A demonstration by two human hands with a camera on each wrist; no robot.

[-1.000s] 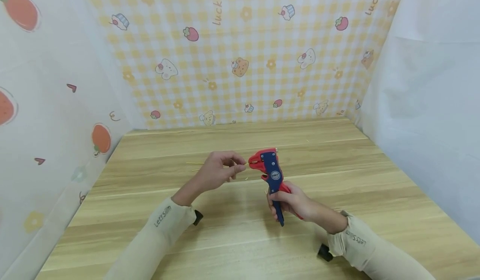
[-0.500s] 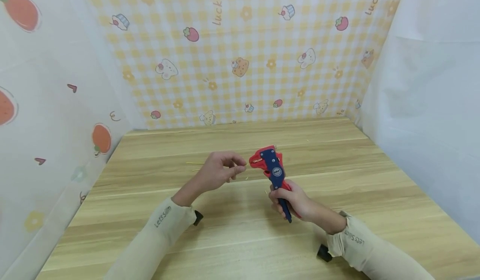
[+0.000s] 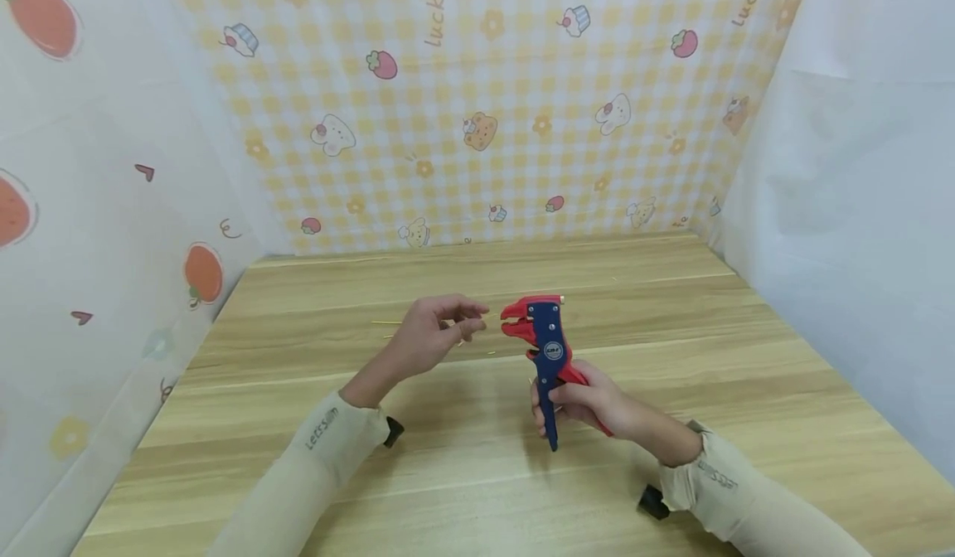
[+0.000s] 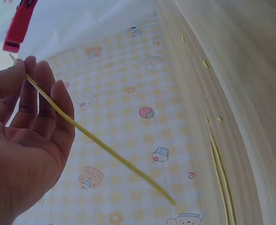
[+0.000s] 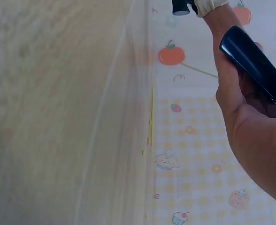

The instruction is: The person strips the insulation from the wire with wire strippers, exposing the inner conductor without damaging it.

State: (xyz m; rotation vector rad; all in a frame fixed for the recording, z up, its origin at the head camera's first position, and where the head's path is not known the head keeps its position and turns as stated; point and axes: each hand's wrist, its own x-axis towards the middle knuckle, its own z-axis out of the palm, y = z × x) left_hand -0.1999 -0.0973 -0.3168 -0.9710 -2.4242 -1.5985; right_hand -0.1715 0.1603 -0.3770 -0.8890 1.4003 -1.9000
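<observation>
My left hand point(image 3: 448, 331) hovers above the wooden table point(image 3: 477, 474) and pinches a thin yellow wire point(image 4: 100, 143), which runs across the fingers point(image 4: 44, 108) in the left wrist view. Just right of it stands a red and blue wire stripper point(image 3: 540, 333), its red jaw pointing at the left fingertips with a small gap between. My right hand point(image 3: 585, 404) grips the stripper's handles, and the dark blue handle point(image 5: 253, 61) shows in the right wrist view. The red jaw tip point(image 4: 19, 26) sits just past the wire's end.
A few loose yellow wire pieces point(image 3: 388, 325) lie on the table behind the left hand, with small cut bits point(image 4: 206, 63) nearby. Patterned sheets wall the table at the back point(image 3: 477, 109) and on both sides.
The right hand tilted the stripper and brought it back upright, shifting it slightly. The left hand stayed in place, and the wire end now sits a little apart from the jaw.
</observation>
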